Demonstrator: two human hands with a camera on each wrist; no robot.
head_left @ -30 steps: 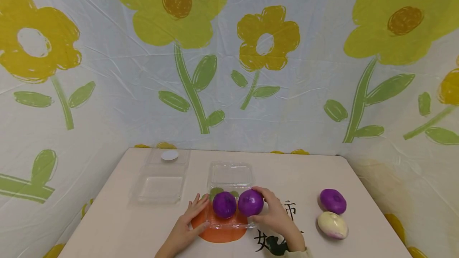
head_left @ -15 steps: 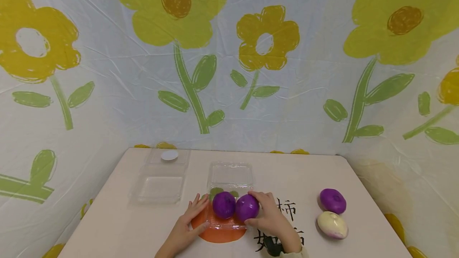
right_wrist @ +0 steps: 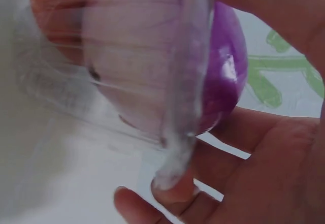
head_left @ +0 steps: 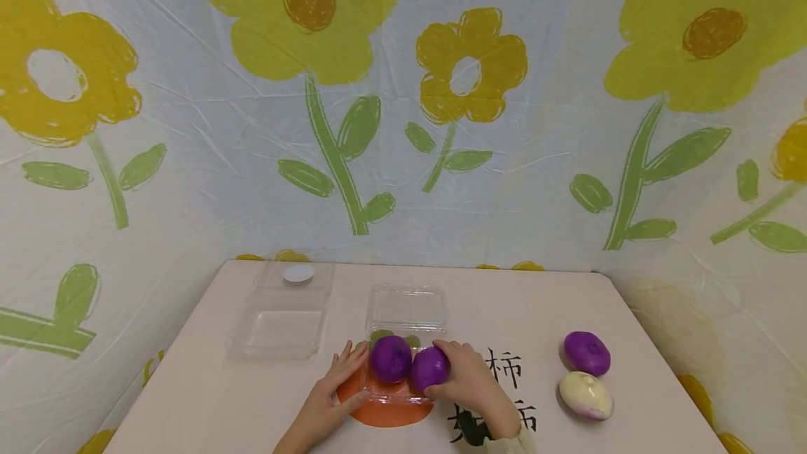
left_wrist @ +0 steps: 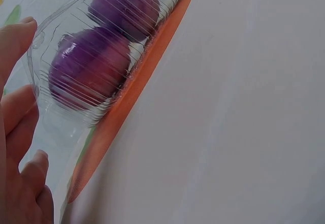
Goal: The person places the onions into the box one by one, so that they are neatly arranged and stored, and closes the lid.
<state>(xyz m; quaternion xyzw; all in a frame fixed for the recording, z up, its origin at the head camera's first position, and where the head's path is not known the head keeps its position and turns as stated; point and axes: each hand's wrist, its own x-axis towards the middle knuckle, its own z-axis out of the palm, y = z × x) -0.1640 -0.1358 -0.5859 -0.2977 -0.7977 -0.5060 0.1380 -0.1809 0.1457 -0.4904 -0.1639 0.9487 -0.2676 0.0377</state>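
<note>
My right hand (head_left: 465,378) grips a purple turnip (head_left: 430,370) by its right side, thumb in front and fingers behind. In the right wrist view this turnip (right_wrist: 226,69) shows a pale underside through the clear wall, so it sits down inside the clear plastic clamshell box (head_left: 391,398). A second purple turnip (head_left: 391,359) lies in the box's left half, right beside the first. My left hand (head_left: 328,394) rests at the box's left side with fingers spread and mostly straight. The left wrist view shows its fingertips (left_wrist: 25,28) right at the box rim.
The box's lid (head_left: 406,307) lies folded back behind it. Another clear clamshell (head_left: 280,335) stands to the left, a white disc (head_left: 298,272) on its lid. On the right lie a purple turnip (head_left: 586,353) and a cream-and-purple turnip (head_left: 585,395). A flowered cloth (head_left: 529,181) hangs behind.
My right hand has moved left and slightly down with its turnip, bringing it into the box against the other one, which has shifted slightly left. My left hand has stayed in place.
</note>
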